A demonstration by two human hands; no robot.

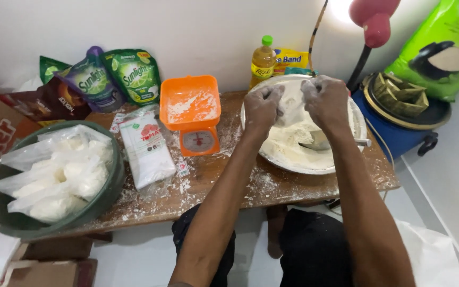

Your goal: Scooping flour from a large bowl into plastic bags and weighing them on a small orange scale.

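Two floury fists, left hand [262, 108] and right hand [326, 100], clenched on a clear plastic bag [293, 102] (over powdery flour [292, 142]).

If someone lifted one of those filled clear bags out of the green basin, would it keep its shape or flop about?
Probably floppy: the clear bags are thin plastic that sags over the white lumps inside. Likely fairly heavy for their size, as each bulges full. They may be slippery too, since white powder dusts the wooden table and both the left hand and the right hand.

Thin clear plastic bag [293, 103], pinched upright over a wide metal bowl [358, 127] of white flour [293, 141].
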